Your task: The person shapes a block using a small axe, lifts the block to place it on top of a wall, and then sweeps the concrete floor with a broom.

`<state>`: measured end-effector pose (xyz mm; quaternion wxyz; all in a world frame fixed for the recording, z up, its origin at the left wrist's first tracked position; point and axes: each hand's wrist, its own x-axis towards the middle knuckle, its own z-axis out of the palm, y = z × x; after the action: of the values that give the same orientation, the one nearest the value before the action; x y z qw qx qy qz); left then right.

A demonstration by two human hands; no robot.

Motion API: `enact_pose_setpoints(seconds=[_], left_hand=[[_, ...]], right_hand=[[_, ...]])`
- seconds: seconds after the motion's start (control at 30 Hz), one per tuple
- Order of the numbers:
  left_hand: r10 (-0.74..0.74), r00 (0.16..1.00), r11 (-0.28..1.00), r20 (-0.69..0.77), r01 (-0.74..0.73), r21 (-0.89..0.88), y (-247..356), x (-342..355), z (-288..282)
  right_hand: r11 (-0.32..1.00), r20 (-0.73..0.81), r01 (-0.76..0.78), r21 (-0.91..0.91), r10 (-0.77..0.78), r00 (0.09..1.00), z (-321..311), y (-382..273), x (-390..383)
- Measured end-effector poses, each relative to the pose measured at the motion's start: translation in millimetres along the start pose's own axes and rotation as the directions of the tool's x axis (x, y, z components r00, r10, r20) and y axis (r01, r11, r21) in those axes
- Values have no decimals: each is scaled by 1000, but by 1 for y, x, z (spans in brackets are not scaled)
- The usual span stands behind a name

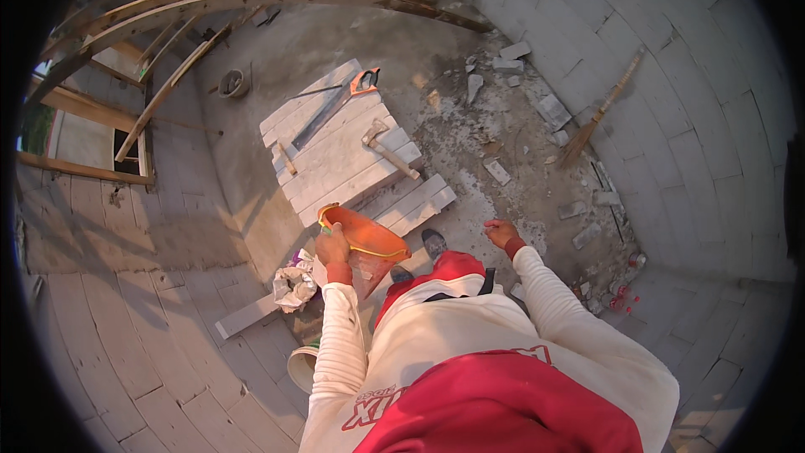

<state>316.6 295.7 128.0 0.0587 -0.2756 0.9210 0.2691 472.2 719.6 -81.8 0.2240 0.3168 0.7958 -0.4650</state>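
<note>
My left hand (332,245) is closed on the rim of an orange bucket (373,237), which hangs tilted in front of my legs. Dried grey residue coats its outer side. My right hand (501,233) is held out to the right over the floor, fingers loosely bent and apart, with nothing visible in it. Just beyond the bucket is a stack of pale blocks (323,176). On top lie a hand saw (323,117) with an orange handle, a hatchet-like tool (390,149) with a wooden handle, and a small wooden-handled piece (287,159).
Broken block pieces (496,171) litter the floor on the right, near a broom (599,113) leaning on the block wall. An opened bag (294,285) and a white bucket (303,365) stand at left. Another bucket (234,84) and timber beams (251,4) are farther off.
</note>
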Motion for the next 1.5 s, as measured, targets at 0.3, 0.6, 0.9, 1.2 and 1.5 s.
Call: enact_pose_setpoints(seconds=[0.3, 0.6, 0.9, 1.2, 1.5], left_hand=[[107, 985, 988, -135, -121, -96, 146, 60, 8], [-121, 987, 991, -110, 125, 37, -47, 52, 51], [-720, 610, 609, 330, 784, -122, -338, -43, 86], [-773, 525, 481, 357, 851, -212, -561, -94, 304], [-562, 428, 781, 708, -6, 624, -653, -76, 287]], right_hand=[[900, 135, -228, -371, 295, 946, -62, 265, -52], [833, -16, -383, 399, 424, 905, -59, 148, -48], [986, -24, -50, -158, 47, 999, -79, -45, -33], [692, 185, -87, -717, 309, 933, -67, 42, -69], [744, 72, -412, -526, 522, 850, -54, 97, -92]])
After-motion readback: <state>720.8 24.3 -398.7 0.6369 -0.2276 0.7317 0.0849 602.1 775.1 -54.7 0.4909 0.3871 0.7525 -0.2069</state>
